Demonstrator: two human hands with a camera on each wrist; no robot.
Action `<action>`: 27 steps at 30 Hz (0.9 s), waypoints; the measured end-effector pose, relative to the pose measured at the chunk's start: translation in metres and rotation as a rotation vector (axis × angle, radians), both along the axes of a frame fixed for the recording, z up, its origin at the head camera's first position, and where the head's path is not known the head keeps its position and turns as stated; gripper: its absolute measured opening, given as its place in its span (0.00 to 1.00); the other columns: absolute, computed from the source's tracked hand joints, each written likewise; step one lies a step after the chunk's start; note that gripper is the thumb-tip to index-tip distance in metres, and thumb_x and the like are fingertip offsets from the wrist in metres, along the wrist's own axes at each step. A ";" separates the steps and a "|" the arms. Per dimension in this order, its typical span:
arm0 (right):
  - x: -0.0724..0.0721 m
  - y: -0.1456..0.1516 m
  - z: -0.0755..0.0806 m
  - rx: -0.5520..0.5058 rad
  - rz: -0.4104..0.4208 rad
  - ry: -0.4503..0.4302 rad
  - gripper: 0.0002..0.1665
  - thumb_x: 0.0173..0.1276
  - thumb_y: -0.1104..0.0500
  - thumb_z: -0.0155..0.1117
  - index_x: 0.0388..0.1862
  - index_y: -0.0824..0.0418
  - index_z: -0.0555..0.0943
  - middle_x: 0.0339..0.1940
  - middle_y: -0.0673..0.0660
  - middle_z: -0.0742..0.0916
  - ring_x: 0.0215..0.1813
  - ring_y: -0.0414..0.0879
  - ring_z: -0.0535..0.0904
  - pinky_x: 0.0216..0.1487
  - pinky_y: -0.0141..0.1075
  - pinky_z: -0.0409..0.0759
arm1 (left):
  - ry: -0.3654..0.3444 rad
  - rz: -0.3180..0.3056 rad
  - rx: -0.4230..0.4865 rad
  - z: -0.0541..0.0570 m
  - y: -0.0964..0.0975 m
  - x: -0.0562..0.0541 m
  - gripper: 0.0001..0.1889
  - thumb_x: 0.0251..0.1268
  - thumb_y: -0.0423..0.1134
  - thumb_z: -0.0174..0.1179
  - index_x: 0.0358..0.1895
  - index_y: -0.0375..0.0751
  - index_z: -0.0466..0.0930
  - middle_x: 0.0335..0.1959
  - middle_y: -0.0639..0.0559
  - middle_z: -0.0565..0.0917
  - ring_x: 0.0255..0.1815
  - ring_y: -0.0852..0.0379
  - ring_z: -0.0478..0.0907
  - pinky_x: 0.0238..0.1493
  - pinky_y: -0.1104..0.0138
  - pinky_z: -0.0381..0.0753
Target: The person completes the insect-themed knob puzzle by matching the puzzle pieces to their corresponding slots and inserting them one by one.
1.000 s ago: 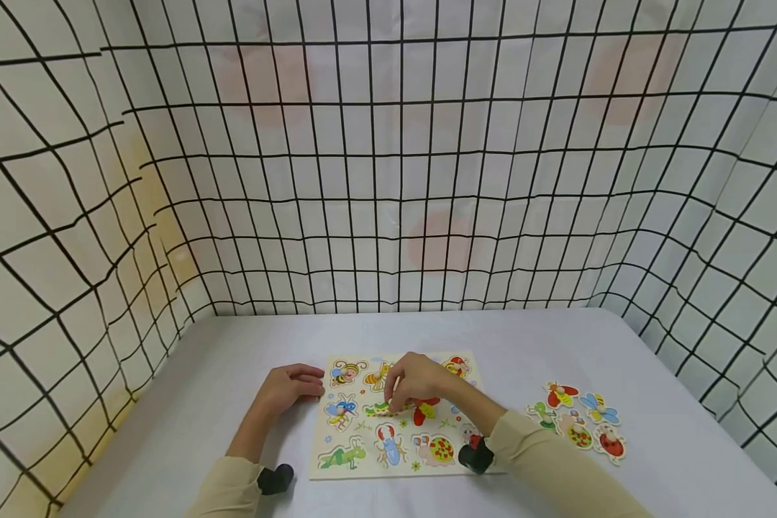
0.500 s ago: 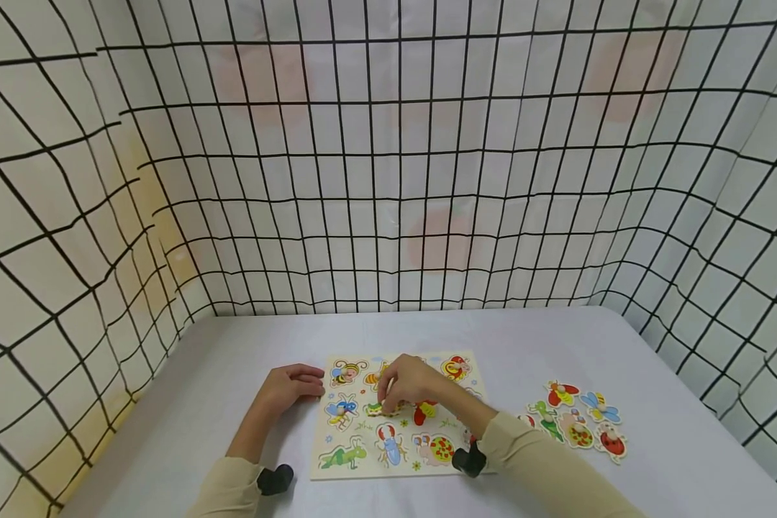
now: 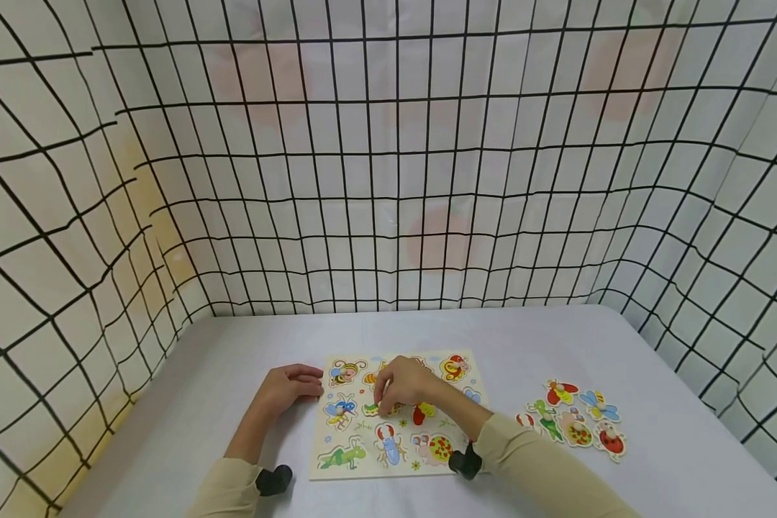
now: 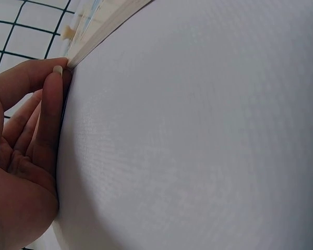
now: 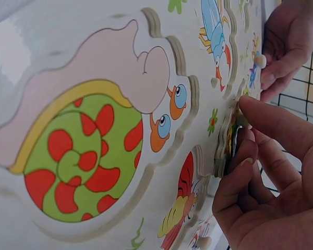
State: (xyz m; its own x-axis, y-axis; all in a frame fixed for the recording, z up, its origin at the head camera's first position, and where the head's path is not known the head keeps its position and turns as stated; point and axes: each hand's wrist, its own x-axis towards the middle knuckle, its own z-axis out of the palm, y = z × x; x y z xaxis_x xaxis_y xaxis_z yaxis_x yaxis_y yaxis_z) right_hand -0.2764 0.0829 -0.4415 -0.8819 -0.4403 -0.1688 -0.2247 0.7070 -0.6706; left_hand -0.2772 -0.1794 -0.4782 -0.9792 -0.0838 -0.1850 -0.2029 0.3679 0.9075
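A flat wooden insect puzzle board (image 3: 362, 473) lies on the table. Over its middle, my right hand (image 3: 406, 381) pinches a green caterpillar puzzle piece (image 3: 370, 410) between thumb and fingers, at the caterpillar spot. The right wrist view shows that piece (image 5: 231, 136) edge-on and low against the board, mostly covered by the fingers; whether it sits flush I cannot tell. My left hand (image 3: 288, 388) rests on the table with its fingertips against the board's left edge. In the left wrist view, the left thumb and index fingertip (image 4: 57, 69) touch the board's corner.
Right of the board lie several loose pieces: a red butterfly (image 3: 561, 393), a blue dragonfly (image 3: 600, 407), a snail (image 3: 576, 430), a ladybug (image 3: 611, 441) and a green grasshopper (image 3: 547, 421). A printed snail recess (image 5: 83, 151) shows on the board. Black-gridded white walls (image 3: 395, 180) surround the table.
The right hand has shifted slightly left with the caterpillar piece, uncovering more of the board's right side. The left hand stays at the board's edge.
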 end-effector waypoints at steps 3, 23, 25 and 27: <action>0.001 -0.001 0.001 -0.005 -0.004 -0.007 0.09 0.50 0.61 0.82 0.23 0.52 0.87 0.21 0.47 0.83 0.23 0.41 0.72 0.24 0.32 0.67 | 0.001 -0.002 0.000 0.002 0.000 0.002 0.14 0.57 0.34 0.71 0.48 0.39 0.87 0.39 0.49 0.90 0.33 0.56 0.84 0.39 0.68 0.81; 0.002 -0.001 -0.002 -0.027 -0.012 -0.014 0.09 0.49 0.63 0.82 0.22 0.53 0.87 0.24 0.48 0.84 0.25 0.42 0.73 0.25 0.32 0.70 | 0.000 0.004 -0.008 -0.001 0.000 0.000 0.15 0.56 0.34 0.71 0.48 0.40 0.88 0.39 0.50 0.90 0.33 0.55 0.83 0.38 0.67 0.79; 0.002 -0.001 -0.002 -0.023 -0.011 -0.013 0.09 0.49 0.63 0.82 0.22 0.52 0.87 0.25 0.47 0.84 0.25 0.42 0.74 0.26 0.32 0.70 | 0.001 0.005 -0.009 0.000 0.000 0.000 0.15 0.56 0.34 0.72 0.48 0.41 0.88 0.39 0.50 0.90 0.33 0.55 0.83 0.38 0.67 0.79; 0.002 -0.001 -0.003 -0.023 -0.015 -0.018 0.09 0.50 0.62 0.82 0.22 0.52 0.87 0.26 0.47 0.84 0.25 0.42 0.74 0.26 0.32 0.70 | 0.000 0.007 -0.006 0.000 0.000 0.000 0.15 0.56 0.34 0.72 0.48 0.41 0.88 0.39 0.50 0.90 0.33 0.55 0.83 0.38 0.67 0.79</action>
State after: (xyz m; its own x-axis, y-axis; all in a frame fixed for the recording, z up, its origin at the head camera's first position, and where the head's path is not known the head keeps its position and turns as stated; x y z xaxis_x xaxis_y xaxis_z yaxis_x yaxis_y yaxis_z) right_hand -0.2746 0.0820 -0.4441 -0.8852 -0.4312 -0.1747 -0.2019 0.6943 -0.6908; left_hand -0.2768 -0.1790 -0.4780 -0.9786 -0.0922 -0.1842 -0.2055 0.3719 0.9053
